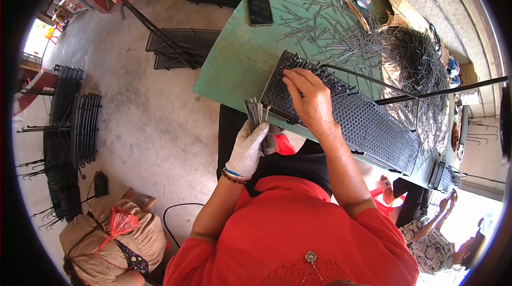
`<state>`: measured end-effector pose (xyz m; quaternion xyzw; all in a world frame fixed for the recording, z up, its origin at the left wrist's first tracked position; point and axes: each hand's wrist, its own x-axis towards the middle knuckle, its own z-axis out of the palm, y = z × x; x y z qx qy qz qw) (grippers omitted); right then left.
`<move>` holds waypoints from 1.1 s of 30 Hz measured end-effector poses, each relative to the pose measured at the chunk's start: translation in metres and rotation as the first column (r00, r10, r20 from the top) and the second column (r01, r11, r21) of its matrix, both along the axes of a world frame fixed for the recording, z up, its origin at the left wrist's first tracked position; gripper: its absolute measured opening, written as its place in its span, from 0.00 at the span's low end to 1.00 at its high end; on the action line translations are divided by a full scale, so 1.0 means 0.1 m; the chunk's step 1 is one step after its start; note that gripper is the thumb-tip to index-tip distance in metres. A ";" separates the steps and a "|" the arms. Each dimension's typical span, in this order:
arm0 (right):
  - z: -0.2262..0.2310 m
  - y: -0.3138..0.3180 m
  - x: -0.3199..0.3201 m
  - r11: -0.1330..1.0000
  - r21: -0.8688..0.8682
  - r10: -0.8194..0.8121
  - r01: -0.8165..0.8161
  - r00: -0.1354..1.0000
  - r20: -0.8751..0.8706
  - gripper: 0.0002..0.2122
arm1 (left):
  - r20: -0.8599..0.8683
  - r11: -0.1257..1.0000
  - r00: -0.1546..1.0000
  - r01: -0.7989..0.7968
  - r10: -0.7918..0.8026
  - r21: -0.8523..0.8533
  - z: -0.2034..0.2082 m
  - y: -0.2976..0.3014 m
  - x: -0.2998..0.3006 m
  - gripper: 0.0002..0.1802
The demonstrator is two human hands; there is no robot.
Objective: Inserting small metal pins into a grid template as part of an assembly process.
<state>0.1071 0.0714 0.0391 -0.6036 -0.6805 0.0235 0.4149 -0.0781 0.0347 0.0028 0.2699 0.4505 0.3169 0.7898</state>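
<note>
In my gloved left hand (248, 148) is an upright bundle of thin metal rods (255, 110), held just off the table's near edge. My bare right hand (312, 99) is over the left part of a long black perforated metal rack (368, 126). Its thumb and fingertips are drawn together beside a row of short dark rods (298, 63) standing along the rack. Whatever those fingertips pinch is too small to make out. The rack lies slantwise on the green table (229, 67), and a long black bar handle (442, 94) reaches off it to the right.
Loose rods (314, 19) lie scattered beyond the rack, beside a dense dark heap (416, 56). A phone (260, 8) rests near the table's far left. More black racks (186, 46) stand on the floor. At lower right, another person (426, 238) has raised hands near a smaller rack (442, 176).
</note>
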 end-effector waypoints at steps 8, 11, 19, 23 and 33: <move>-0.02 0.01 0.07 0.999 -0.015 0.043 -0.044 0.998 -0.051 0.09 | 0.078 0.998 0.995 0.061 -0.063 0.027 0.03 0.00 0.02 0.10; -0.01 0.00 0.08 0.997 -0.006 0.081 -0.080 0.995 0.052 0.09 | 0.074 0.996 0.994 0.083 -0.084 0.016 0.09 0.00 0.03 0.10; 0.14 -0.02 0.03 0.999 0.004 0.051 -0.051 0.993 0.110 0.10 | 0.129 0.997 0.989 0.070 -0.072 0.023 0.02 -0.03 0.01 0.10; 0.30 -0.13 0.03 0.994 -0.094 0.038 -0.047 0.994 -0.099 0.09 | 0.188 0.999 0.981 0.038 -0.038 0.003 0.12 -0.01 0.03 0.10; 0.04 -0.39 0.05 0.843 -0.475 -0.175 -0.253 0.706 -0.686 0.07 | 0.193 0.991 0.973 0.132 -0.129 -0.001 0.18 -0.02 0.10 0.12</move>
